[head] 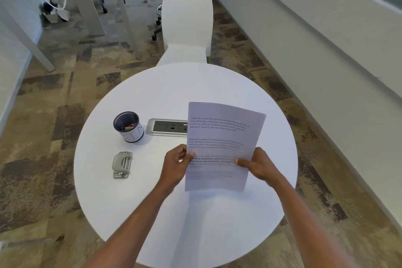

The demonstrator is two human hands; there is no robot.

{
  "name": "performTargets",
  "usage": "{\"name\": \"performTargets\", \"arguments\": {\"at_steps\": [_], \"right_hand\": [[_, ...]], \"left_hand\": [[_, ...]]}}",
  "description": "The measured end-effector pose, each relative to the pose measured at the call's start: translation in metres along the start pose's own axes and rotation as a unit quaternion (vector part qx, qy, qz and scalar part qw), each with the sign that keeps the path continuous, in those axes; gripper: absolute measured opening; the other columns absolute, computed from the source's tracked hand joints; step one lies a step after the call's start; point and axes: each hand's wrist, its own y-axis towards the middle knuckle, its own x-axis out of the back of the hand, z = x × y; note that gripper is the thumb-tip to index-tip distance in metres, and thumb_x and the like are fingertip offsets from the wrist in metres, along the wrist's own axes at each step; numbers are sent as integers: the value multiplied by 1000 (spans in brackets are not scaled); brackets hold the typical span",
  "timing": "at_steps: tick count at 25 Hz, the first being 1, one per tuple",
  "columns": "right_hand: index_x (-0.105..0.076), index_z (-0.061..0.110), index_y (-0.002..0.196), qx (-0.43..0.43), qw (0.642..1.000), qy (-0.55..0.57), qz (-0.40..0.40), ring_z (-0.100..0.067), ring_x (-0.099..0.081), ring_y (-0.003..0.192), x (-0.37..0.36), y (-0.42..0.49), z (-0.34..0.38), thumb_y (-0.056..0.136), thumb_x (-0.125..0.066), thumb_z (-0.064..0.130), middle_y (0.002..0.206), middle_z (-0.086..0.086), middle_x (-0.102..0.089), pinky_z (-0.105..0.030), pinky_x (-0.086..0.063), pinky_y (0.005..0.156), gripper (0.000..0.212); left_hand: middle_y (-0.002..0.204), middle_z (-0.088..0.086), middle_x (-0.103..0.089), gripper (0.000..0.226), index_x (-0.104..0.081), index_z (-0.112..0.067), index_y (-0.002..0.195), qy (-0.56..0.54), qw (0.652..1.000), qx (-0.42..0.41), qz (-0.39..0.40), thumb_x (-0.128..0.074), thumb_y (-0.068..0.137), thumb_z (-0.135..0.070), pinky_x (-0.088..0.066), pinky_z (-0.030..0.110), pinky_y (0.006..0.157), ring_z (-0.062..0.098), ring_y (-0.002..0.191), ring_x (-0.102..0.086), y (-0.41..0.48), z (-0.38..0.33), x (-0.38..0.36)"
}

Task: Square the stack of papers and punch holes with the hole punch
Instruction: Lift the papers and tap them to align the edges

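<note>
Left hand (177,164) and right hand (256,164) each have their grip pinched on a side edge of the stack of papers (221,137), held upright above the bench (134,206). The sheets look light and floppy, so holding low at both edges seems wise; the hole punch (122,165) lies left of the stack, well apart

We see a plain white round table (134,98), and on it a metal hole punch (122,165) in dull silver-grey. The stack of papers (221,137) reads white with a faint lavender cast, crossed by blocks of dark printed lines, some of them bolder. The pen cup (128,126) is dark navy mesh inside, white outside with thin dark outlines, holding something red. The power outlet panel (166,126) has a silver frame around a black face. Beyond stands a white chair (187,26). The carpet (50,115) is mottled olive-tan with dark brown rectangular patches.
</note>
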Motion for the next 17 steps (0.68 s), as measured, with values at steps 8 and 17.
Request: {"name": "performTargets", "arguments": {"at_steps": [8,17], "right_hand": [[-71,28,92,47,997,9,-61,-25,-71,98,0,8,-2,84,-74,6,104,-3,-75,-46,-58,87,24],[-75,10,96,7,999,-21,-42,-33,-69,100,-4,15,-32,86,-73,9,104,-12,-76,-48,-54,88,11]], "left_hand": [[99,-12,-76,16,-75,-20,100,34,998,-51,24,-71,85,-16,-50,12,79,4,88,-68,18,-8,10],[101,-10,-76,17,-75,-20,103,85,996,-21,15,-66,89,-15,-49,9,79,3,87,-67,17,16,10]]}}
